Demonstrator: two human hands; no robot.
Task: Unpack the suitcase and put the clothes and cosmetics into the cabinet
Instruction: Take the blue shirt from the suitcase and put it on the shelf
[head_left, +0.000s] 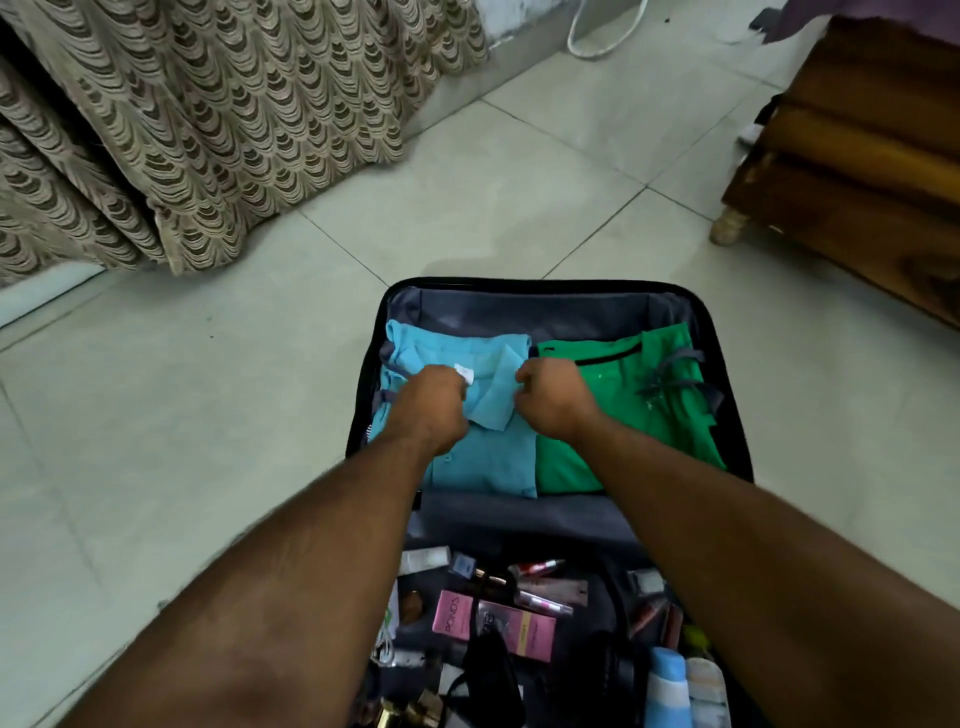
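Both hands down on the folded blue shirt (483, 457) in the far half of the open suitcase (727, 374): left hand (434, 402) curled shut at the shirt's 10 o'clock, right hand (553, 397) curled shut at its 2 o'clock, on either side of the collar, apparently pinching cloth, though fingertips hidden underneath and actual hold on fabric not certain. Likely light, soft and limp, prone to unfolding and drooping if lifted by the collar alone; better taken with fingers slid under both long edges, or palms beneath the fold, to keep the shape. No slipperiness to expect, nothing breakable. Just beside it at 3 o'clock, touching edge to edge, a folded green shirt (628, 415) with a dark trim line and a grey strap (675, 366) lying across its far corner. Grey lining visible behind both at 12 o'clock. Toward 6 o'clock, in the near half of the case, loose cosmetics: a pink Pond's box (453, 613), slim lip tubes (540, 566), a pale blue bottle (667, 686), a white bottle (706, 691) beside it, small jars and caps too blurred to name. Those harder, smaller, some probably fragile or leak-prone, best gathered separately. Cabinet not identifiable; wooden furniture (857, 171) at 2 o'clock, patterned curtain (208, 130) at 10 o'clock.
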